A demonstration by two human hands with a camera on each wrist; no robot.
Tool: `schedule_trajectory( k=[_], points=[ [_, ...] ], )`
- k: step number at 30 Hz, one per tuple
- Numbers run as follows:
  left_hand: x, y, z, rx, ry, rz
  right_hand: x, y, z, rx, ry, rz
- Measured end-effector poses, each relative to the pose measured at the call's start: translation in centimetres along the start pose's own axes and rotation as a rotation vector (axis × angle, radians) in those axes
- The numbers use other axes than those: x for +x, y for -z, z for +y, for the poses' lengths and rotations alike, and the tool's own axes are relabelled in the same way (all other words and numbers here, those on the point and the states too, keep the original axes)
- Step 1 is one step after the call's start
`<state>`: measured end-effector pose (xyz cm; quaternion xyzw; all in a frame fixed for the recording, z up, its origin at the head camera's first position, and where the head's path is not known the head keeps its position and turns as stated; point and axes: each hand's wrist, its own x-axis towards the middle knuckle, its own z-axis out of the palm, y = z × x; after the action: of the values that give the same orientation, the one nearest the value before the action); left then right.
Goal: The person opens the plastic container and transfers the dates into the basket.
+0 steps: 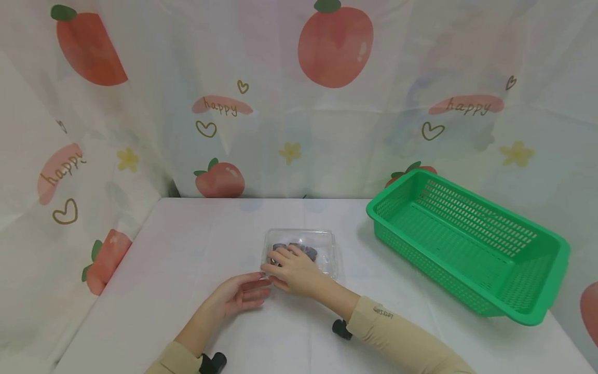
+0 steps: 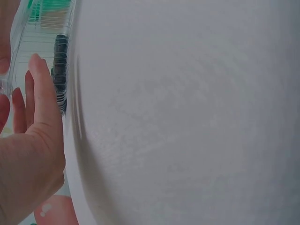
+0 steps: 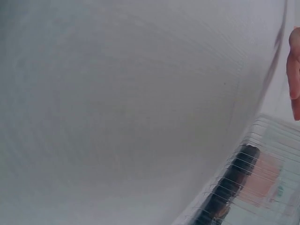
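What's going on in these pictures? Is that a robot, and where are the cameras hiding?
No robot here, just a person's two bare hands! The big picture comes from a camera worn on the head, looking forward and down. The other two come from cameras on the left and right wrists, so they look sideways and close up.

On the white table is a clear plastic box with small dark pieces inside. A green basket with lots of holes sits on the right.

The right hand is over the box's front left part. The left hand is close to that corner, fingers stretched out. I can't tell if either one holds the plastic.
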<state>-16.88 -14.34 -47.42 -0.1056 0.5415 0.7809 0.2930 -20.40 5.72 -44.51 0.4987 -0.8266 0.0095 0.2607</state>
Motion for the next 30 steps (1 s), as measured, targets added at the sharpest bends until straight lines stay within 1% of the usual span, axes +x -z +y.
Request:
schedule_trajectory(
  k=[9, 17, 25, 30],
  points=[
    [0.25, -0.04, -0.03, 0.034, 0.007, -0.030, 0.05, 0.01, 0.05, 0.020, 0.021, 0.030],
    [0.23, 0.02, -0.11, 0.067, 0.001, -0.038, 0.17, 0.00, 0.04, 0.055, 0.018, 0.038],
    [0.31, -0.23, -0.06, 0.099, -0.038, -0.055, 0.27, 0.03, 0.11, 0.048, 0.032, 0.046],
    [0.24, -0.49, -0.07, 0.092, -0.060, -0.051, 0.35, -0.11, 0.12, 0.041, 0.036, 0.054]
  ],
)
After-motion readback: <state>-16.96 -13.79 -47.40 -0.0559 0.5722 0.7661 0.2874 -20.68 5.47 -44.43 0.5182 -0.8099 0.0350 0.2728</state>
